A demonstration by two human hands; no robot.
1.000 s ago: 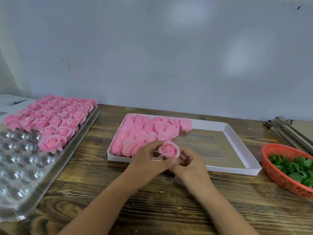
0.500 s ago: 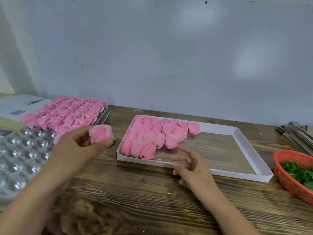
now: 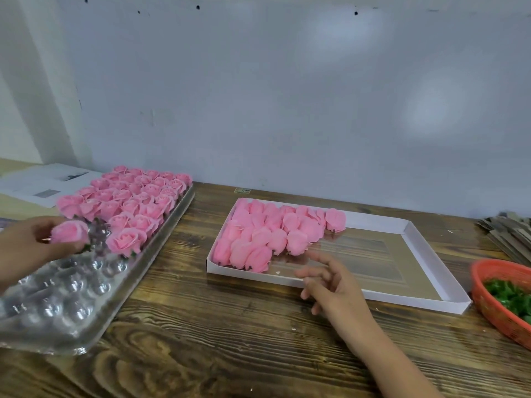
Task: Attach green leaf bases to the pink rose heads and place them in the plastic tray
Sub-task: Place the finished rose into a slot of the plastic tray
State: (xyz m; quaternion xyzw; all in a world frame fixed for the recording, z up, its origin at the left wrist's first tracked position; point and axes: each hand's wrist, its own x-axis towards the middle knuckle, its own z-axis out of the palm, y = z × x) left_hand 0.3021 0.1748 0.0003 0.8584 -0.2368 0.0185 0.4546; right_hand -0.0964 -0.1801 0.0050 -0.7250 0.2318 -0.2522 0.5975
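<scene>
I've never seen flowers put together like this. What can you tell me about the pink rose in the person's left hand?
The pink rose is a small, soft-looking artificial bloom of layered pale pink petals, with dark green leaf tips peeking out underneath. The left hand pinches it between thumb and fingers. It is held over the near end of the filled rows of the clear plastic tray, beside the roses already seated there. Whether it already touches the tray, I cannot tell.
</scene>
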